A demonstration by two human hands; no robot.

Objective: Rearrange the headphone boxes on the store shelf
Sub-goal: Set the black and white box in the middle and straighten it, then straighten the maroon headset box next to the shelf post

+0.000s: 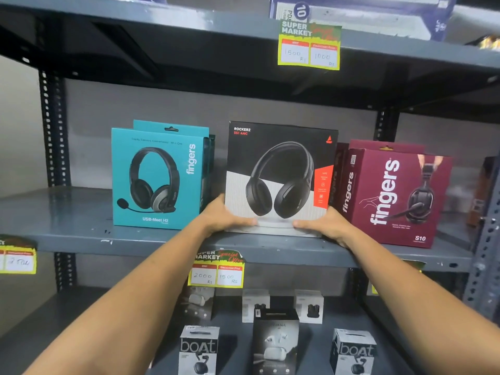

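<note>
A black and white Rockerz headphone box [278, 169] stands upright in the middle of the grey metal shelf [67, 212]. My left hand [226, 216] grips its lower left corner and my right hand [326, 226] grips its lower right corner, thumbs on the front face. A teal Fingers headset box [158, 177] stands to its left, with a second teal box behind it. A maroon Fingers S10 box [397, 196] stands to its right, angled, with another maroon box behind.
Yellow price tags hang on the shelf edges, one above [309, 46] and one below [217, 272]. The lower shelf holds several small earbud boxes [198, 347]. Slotted steel uprights [484, 239] frame the shelf. A bluish carton [359, 14] lies on the top shelf.
</note>
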